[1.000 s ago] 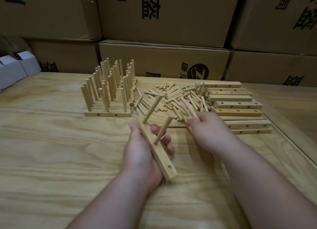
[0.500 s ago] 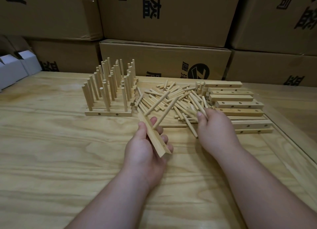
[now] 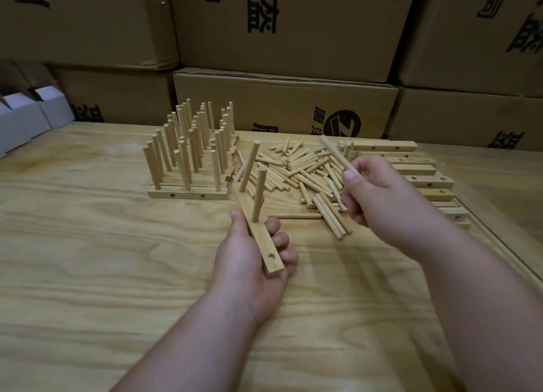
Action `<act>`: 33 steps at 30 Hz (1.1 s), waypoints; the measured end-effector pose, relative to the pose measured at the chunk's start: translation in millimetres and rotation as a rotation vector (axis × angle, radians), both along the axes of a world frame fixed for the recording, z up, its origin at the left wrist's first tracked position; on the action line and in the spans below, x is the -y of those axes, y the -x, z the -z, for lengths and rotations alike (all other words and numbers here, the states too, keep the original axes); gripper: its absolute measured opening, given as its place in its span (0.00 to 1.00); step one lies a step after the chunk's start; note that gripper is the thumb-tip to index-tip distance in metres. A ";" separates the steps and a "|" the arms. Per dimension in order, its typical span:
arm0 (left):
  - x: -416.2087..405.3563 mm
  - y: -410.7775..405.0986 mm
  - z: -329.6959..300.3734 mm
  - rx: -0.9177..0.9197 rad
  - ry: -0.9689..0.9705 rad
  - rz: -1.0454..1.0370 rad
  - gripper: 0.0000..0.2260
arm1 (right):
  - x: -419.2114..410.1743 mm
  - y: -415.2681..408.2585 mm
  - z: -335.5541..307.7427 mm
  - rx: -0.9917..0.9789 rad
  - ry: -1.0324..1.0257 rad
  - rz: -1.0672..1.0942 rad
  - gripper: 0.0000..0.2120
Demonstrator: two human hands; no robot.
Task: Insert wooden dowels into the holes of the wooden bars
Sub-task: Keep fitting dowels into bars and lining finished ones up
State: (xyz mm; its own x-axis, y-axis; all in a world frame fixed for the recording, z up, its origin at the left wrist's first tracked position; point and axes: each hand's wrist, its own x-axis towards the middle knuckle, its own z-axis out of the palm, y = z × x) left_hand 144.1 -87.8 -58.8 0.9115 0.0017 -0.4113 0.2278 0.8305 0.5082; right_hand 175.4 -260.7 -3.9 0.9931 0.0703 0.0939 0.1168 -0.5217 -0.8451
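Left hand: I see my left hand (image 3: 249, 262) curled round a wooden bar (image 3: 260, 236), thumb on its left edge, fingers wrapped up from beneath on the right.
Bar in hand: pale square-section wood, smooth, angled away from me; two round dowels (image 3: 254, 183) stand in it, and one open round hole (image 3: 272, 256) shows near the end closest to me. Its underside is hidden by my palm.
Right hand: my right hand (image 3: 379, 197) pinches a single dowel (image 3: 338, 156) between thumb and fingers, lifted above the heap, its free end pointing up and left; the lower end is lost inside my grip and slightly blurred.
Loose dowels: a heap (image 3: 299, 174) of short, smooth cylinders lies criss-crossed on the table between the two groups of bars.
Finished bars: on the left, a block of bars (image 3: 188, 193) packed side by side, each bristling with upright pegs; I cannot count the rows behind the front one.
Unfilled bars: a stack (image 3: 411, 171) at right, drilled holes visible, partly covered by my right hand and wrist.
Table: light plywood table (image 3: 88, 244) with strong wavy grain.
Background: brown cardboard boxes (image 3: 288, 30) with black print, cut off at the top; white cartons (image 3: 20, 121) at the left edge, half out of view.
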 end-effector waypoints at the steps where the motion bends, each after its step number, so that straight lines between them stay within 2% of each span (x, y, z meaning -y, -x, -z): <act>1: -0.2 0.3 -0.4 0.003 0.007 -0.006 0.25 | 2.4 2.5 -5.8 -0.016 0.018 -0.055 0.05; 4: -1.1 0.0 -0.5 0.000 0.019 -0.024 0.23 | 5.6 11.5 -19.9 -0.049 0.156 -0.226 0.04; 8: -0.9 -1.7 2.5 -0.003 0.004 -0.045 0.26 | -2.0 20.2 -25.9 -0.064 0.244 -0.353 0.03; 11: -1.5 -2.4 3.8 0.011 0.002 -0.047 0.20 | -10.2 22.5 -24.7 -0.088 0.270 -0.398 0.04; 24: -1.7 -3.9 9.0 0.089 -0.058 -0.036 0.16 | -16.3 27.2 -29.5 -0.093 0.324 -0.363 0.06; 28: -0.1 -3.3 8.1 0.084 -0.083 -0.046 0.16 | -23.2 28.1 -26.0 -0.023 0.384 -0.351 0.01; 33: -0.3 -3.3 7.6 0.063 -0.113 -0.066 0.16 | -29.3 30.5 -22.9 -0.052 0.434 -0.334 0.04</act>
State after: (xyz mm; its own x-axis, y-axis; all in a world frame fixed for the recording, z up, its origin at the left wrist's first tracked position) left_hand 147.3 -87.5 -66.3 0.9318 0.1058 -0.3471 0.1391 0.7794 0.6109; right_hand 144.9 -231.4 18.9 0.9125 0.4042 -0.0625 0.3001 -0.7655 -0.5692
